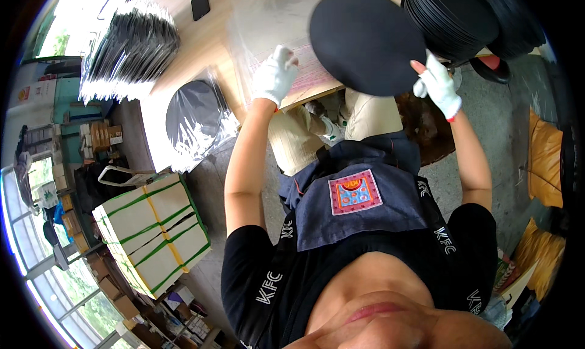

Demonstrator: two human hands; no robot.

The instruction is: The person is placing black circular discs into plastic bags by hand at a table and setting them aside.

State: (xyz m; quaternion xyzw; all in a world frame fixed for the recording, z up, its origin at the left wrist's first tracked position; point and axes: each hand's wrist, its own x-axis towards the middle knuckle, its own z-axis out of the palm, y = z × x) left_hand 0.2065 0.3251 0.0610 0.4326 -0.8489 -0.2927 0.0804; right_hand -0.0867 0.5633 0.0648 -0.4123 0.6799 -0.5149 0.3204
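A flat, round black disc (367, 42) is held up in the air over the table's front edge, tilted. My right hand (437, 86), in a white glove with some fingertips bare, grips it by its right rim. My left hand (275, 75), gloved the same way, is over the front of a pile of clear plastic bags (274, 20). Its fingers are curled in, and whether they pinch any film does not show. Left of that hand lies a black disc in a clear bag (194, 119) at the table's corner.
A tall stack of bagged black discs (131, 50) stands at the table's left. Stacked bare black discs (454, 20) are at the right. A black phone (200, 5) lies at the back. On the floor at left is a strapped white carton stack (152, 233); brown wrapped bundles (544, 160) are at right.
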